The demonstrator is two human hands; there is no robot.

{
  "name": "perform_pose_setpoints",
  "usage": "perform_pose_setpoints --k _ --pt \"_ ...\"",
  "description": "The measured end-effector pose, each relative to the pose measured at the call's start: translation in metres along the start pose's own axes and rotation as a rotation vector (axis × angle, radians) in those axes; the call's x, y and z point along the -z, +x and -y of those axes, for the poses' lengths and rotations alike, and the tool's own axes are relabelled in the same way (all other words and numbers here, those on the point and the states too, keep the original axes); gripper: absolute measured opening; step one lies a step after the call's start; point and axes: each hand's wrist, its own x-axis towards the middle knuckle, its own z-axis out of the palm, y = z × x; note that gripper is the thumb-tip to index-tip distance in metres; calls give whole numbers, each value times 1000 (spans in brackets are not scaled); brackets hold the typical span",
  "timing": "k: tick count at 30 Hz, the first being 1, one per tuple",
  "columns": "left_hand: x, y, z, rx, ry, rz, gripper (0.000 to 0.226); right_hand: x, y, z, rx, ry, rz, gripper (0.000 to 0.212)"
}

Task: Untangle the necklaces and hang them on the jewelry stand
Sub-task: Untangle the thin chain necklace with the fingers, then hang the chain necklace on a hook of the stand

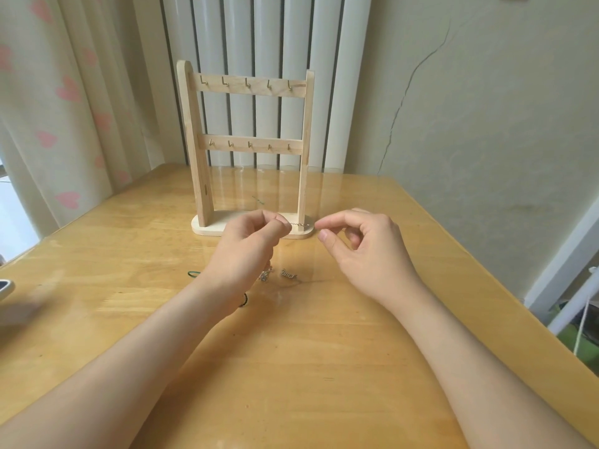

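Bench edges: the bench (324, 351) narrows toward 12 o'clock. Its left edge runs out to 9 o'clock beside the curtain (64, 102). Its right edge slants from 1 to 4 o'clock along the cracked wall (486, 108).
Open room: bare wood shows from the hands down to 6 o'clock, under both forearms. More lies at 3 o'clock of the right hand, out to the bench edge.
Jewelry stand: the jewelry stand (249, 147) is upright at 12 o'clock, just behind the hands. It has two crossbars of hooks, and its base is near the back edge.
Left hand: the left hand (249, 244) is raised before the stand's base, its fingertips pinched on a silver chain (299, 224).
Silver chain: it stretches taut toward 3 o'clock, across the front of the stand's base.
Right hand: the right hand (363, 244) has curled fingers, with thumb and forefinger slightly apart. The chain's end reaches the forefinger tip, but I cannot tell whether it is gripped.
In the way: a silver clump (265, 274) and a charm (289, 274) lie at 6 o'clock of the left hand. A green cord (193, 273) shows at 8 o'clock, mostly hidden by the left wrist.
Around: a radiator (259, 43) stands behind the stand. A white object (5, 288) is cut off at the 9 o'clock edge.
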Motion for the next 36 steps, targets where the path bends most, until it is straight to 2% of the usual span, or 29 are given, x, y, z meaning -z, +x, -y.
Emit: perform_pose_setpoints --k 3,8,13,18,24,28,32,36 --pt "1 1 3 -91 55 -54 14 -2 -1 1 1 17 -6 8" --pt "4 0 7 -390 336 -175 8 -8 -2 -2 -35 97 -83 10" --pt "-2 -6 6 -526 409 -282 7 -11 -4 4 25 -31 -156 6" --pt "-2 -7 -1 -545 399 -329 7 -8 0 20 72 -154 -226 4" --pt "4 7 -22 -649 494 -399 6 3 13 43 118 -375 -339 10" --pt "3 13 -36 -644 507 -445 7 8 27 53 118 -415 -378 13" --pt "5 20 -53 -613 470 -466 8 7 46 56 55 -311 -332 15" --pt "9 34 -68 -473 318 -521 8 1 66 61 20 -104 -338 14"
